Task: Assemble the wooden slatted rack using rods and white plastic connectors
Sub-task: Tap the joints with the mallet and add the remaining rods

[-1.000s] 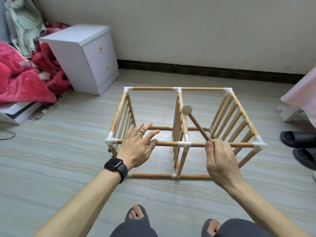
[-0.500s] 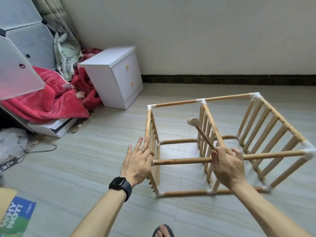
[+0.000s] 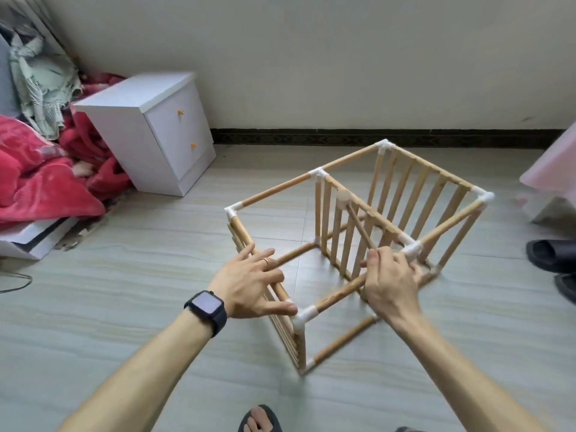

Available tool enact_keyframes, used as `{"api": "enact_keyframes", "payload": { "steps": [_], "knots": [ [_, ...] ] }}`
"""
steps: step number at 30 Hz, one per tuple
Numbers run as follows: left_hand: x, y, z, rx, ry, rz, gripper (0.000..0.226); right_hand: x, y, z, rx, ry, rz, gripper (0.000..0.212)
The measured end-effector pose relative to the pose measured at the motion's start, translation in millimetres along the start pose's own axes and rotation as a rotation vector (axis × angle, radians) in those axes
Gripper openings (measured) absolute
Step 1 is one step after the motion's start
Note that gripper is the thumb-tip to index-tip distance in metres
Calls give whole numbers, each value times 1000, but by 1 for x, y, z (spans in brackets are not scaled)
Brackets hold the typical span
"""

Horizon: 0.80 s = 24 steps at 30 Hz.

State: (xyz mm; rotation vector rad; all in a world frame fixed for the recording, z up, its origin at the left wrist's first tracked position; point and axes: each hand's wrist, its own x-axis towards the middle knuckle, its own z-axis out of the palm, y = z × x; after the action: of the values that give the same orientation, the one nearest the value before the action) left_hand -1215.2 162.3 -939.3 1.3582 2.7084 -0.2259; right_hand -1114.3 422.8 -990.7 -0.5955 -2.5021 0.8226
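Observation:
The wooden slatted rack [image 3: 414, 182] stands on the tiled floor as a box frame of rods joined by white plastic connectors [image 3: 304, 315], with three slatted panels. My left hand [image 3: 249, 285] rests with straight fingers on the top rod of the left slatted side, near the front corner. My right hand [image 3: 391, 283] grips the near top rod of the frame and also holds a small wooden mallet [image 3: 345, 195], whose handle rises from my fist to a round head above the middle panel.
A white two-drawer cabinet [image 3: 162, 129] stands at the back left beside a red blanket [image 3: 37, 179] and clothes. Black slippers [image 3: 551, 254] lie at the right edge, under a pink cloth [image 3: 554, 169]. The wall runs behind the rack.
The rack has turned so a front corner now points toward me. My left hand has come down onto the left side's top rod. My right hand keeps its grip on rod and mallet.

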Motion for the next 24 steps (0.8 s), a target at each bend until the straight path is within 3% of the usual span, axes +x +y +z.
{"api": "enact_keyframes", "payload": {
  "steps": [5,8,11,14,19,24],
  "knots": [
    [15,-1,14,99,64,16,97,-41,-18,23,126,-15,-132,43],
    [14,20,18,79,84,-25,99,-26,-2,21,199,-50,-74,44],
    [18,53,18,28,115,-125,104,2,18,4,106,-113,-125,49],
    [31,85,16,-55,140,-144,97,30,24,-17,-38,-199,-142,35],
    [55,116,13,-169,72,27,63,12,23,-65,142,-56,-63,25],
    [80,132,16,-114,175,-70,70,-77,51,-114,184,-61,47,23]
  ]
}}
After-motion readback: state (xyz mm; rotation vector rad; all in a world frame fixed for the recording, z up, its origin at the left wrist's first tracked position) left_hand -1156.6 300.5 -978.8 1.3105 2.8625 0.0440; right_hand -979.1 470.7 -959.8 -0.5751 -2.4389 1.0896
